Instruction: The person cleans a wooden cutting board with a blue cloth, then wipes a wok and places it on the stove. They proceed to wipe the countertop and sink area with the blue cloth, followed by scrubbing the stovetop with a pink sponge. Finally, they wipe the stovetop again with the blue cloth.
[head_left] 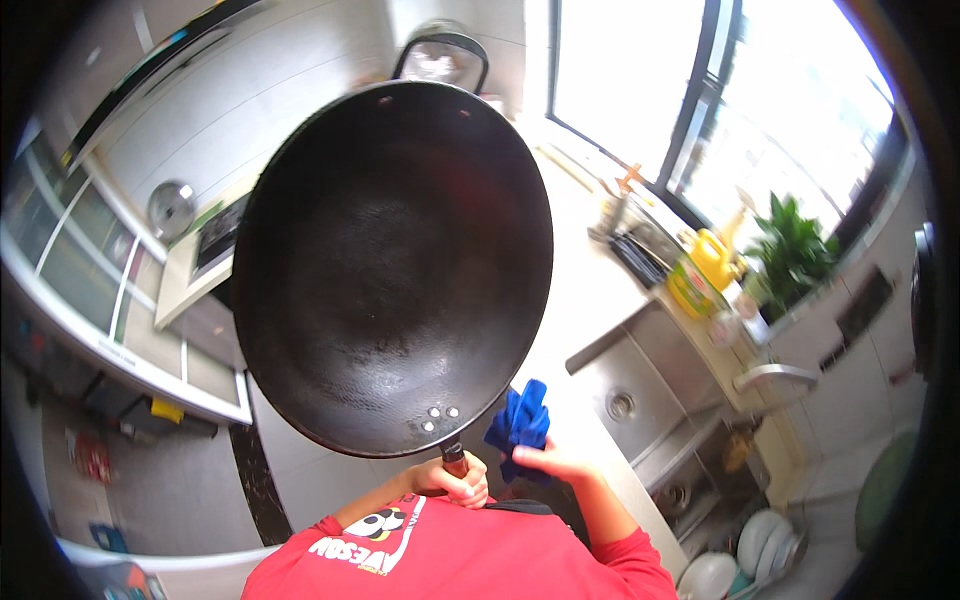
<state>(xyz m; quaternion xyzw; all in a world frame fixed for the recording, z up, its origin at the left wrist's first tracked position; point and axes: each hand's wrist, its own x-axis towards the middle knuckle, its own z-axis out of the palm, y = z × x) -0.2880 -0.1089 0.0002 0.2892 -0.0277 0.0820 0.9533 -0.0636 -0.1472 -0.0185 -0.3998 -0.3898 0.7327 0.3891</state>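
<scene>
Holding the black wok (393,265) up by its short brown handle (455,460), the left hand (458,484) is what I check first: its fingers are clamped round the grip, close in front of the red top (450,550). The right hand (560,462) is apart from it, with the thumb pressed over a bunched blue cloth (520,428). I see that cloth just beside the lower right of the rim; whether it touches the metal I cannot tell.

From my view the wok is raised in the air, beyond the left hand and ahead and to the left of the right one. Its hollow faces me, so I look straight into the dark, worn interior. The handle points back toward the person's body, and a dark loop handle (450,37) stands off the far rim. The long axis, grip to loop, runs away from the chest, almost straight up my picture with a slight lean to the left.

To the right of the wok I make out the pale surface (575,290), with a steel sink (650,385) set into it. The stove (217,235) is on the left, partly behind the rim.
</scene>
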